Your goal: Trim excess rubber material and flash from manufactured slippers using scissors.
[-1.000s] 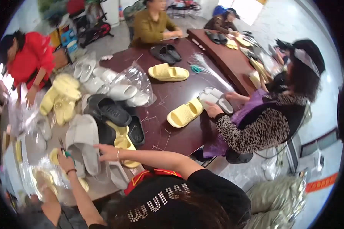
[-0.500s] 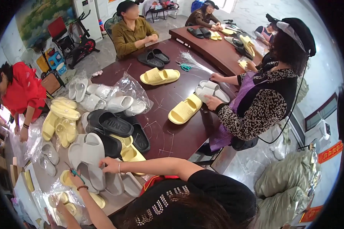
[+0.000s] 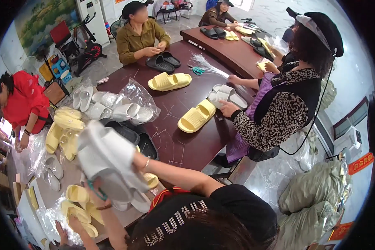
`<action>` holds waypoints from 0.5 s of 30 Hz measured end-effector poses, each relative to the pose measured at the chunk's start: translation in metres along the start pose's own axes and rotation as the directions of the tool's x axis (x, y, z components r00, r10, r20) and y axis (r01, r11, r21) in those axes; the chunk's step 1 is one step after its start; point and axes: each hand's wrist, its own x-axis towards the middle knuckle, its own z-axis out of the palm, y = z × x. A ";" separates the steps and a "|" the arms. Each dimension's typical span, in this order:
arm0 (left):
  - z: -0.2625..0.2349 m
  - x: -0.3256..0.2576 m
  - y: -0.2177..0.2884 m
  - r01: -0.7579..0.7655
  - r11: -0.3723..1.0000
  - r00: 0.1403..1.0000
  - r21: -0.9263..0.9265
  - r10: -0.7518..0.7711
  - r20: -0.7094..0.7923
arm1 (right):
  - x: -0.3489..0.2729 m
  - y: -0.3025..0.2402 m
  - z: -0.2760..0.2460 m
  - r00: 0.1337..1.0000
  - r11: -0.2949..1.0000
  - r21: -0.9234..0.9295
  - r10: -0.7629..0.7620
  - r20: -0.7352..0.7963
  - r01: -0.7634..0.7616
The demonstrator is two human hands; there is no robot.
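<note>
Two hands are lifting white slippers (image 3: 106, 160) up off the brown table (image 3: 187, 141). The right hand (image 3: 131, 160) is gripping one from the side, and the left hand (image 3: 96, 192) is holding it from below. Black slippers (image 3: 131, 135) and yellow slippers (image 3: 77, 204) are lying just beside them. They look like a pair being matched, so pressing both together comes next.

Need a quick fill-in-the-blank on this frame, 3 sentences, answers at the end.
1. The hands hold up a pair of slippers coloured ____.
2. The lone slipper pair mid-table, by the person in the spotted sleeve, is ____.
3. The clear bag on the brown table holds slippers coloured ____.

Missing words: white; yellow; white
</note>
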 end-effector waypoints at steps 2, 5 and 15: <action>-0.023 0.034 -0.074 0.087 0.989 0.991 -0.117 -0.074 0.112 | -0.023 -0.028 -0.036 0.961 0.885 0.389 0.187 0.205 -0.255; 0.036 -0.003 -0.101 0.047 0.995 0.949 0.088 -0.072 0.308 | -0.055 -0.054 -0.092 0.910 0.832 0.404 0.415 0.000 -0.380; 0.040 0.026 -0.267 -0.063 0.862 0.897 0.503 -0.172 0.408 | -0.176 -0.017 -0.252 0.467 0.768 -0.418 -0.176 -0.867 -0.486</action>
